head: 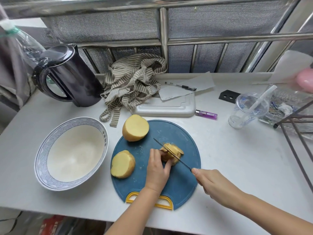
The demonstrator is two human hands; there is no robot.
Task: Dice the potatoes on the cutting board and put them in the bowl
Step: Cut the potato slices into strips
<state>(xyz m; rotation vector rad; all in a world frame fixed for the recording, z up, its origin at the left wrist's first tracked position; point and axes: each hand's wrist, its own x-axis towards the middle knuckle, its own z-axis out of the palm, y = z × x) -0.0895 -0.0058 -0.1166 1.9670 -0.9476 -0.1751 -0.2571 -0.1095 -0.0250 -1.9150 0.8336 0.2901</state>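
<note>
Left hand point(156, 168) pinches potato piece point(171, 154) mid cutting board point(179, 184); right hand point(214, 183) grips knife point(171, 154) handle, blade in cut. Two larger potato pieces point(123, 164) wait board-left; bowl point(40, 160) on table, just beside board. Potato likely firm, dense, wet-slick: hold from above, fingertips back from blade.

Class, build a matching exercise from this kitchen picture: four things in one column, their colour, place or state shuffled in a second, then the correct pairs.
1. bowl
2. knife
3. lighter
4. kettle

A. purple, lying beyond the cutting board
B. black, standing far left
C. empty, left of the cutting board
D. gripped by the right hand, blade in a potato piece

Pairs: 1-C, 2-D, 3-A, 4-B
</note>
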